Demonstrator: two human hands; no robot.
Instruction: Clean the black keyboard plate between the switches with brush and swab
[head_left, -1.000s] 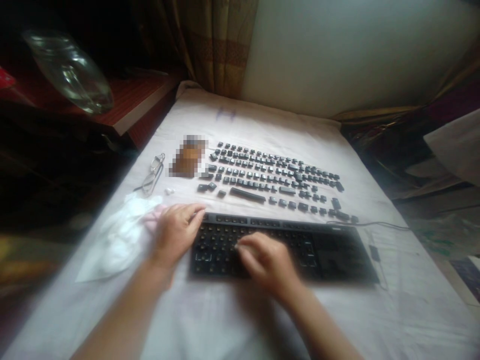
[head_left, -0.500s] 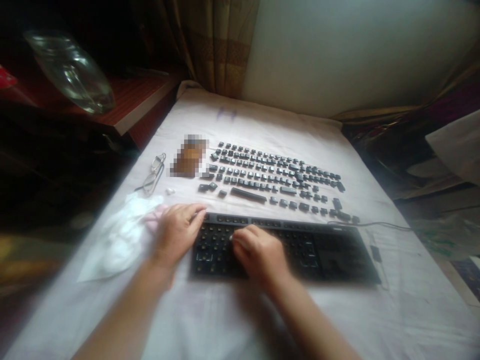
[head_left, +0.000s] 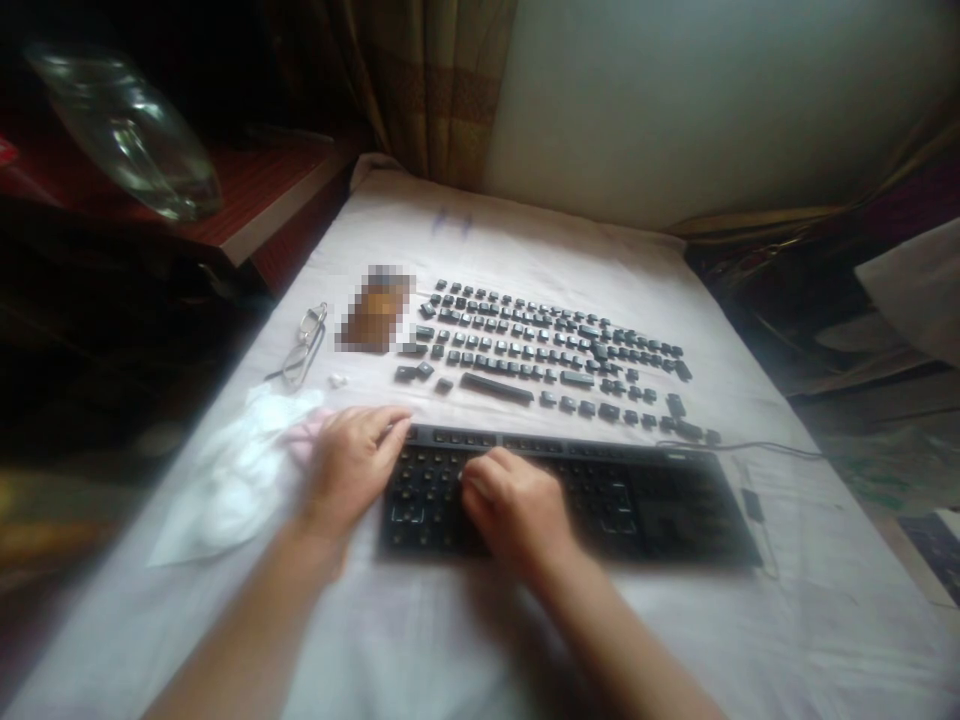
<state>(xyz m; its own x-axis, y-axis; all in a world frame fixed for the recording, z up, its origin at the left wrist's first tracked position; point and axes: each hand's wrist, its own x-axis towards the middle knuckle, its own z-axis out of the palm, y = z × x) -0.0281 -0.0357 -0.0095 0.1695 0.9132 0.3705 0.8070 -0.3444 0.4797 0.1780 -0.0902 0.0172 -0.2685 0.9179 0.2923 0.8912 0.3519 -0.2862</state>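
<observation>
A black keyboard (head_left: 675, 500) with its keycaps taken off lies on a white cloth. My left hand (head_left: 349, 465) rests flat on the keyboard's left end, fingers stretched out. My right hand (head_left: 510, 505) is curled over the middle-left of the keyboard, fingers pinched together; what they hold, if anything, is hidden. Several loose black keycaps (head_left: 540, 345) lie in rows beyond the keyboard, with a long space bar (head_left: 496, 388) among them.
White tissue (head_left: 232, 470) lies left of my left hand. Eyeglasses (head_left: 304, 345) and a blurred brown object (head_left: 375, 312) sit at the far left. The keyboard cable (head_left: 765, 447) runs right. A glass jar (head_left: 127, 130) stands on a wooden surface at left.
My right hand has moved a little left and up across the keyboard and curled tighter. My left hand has stayed in place.
</observation>
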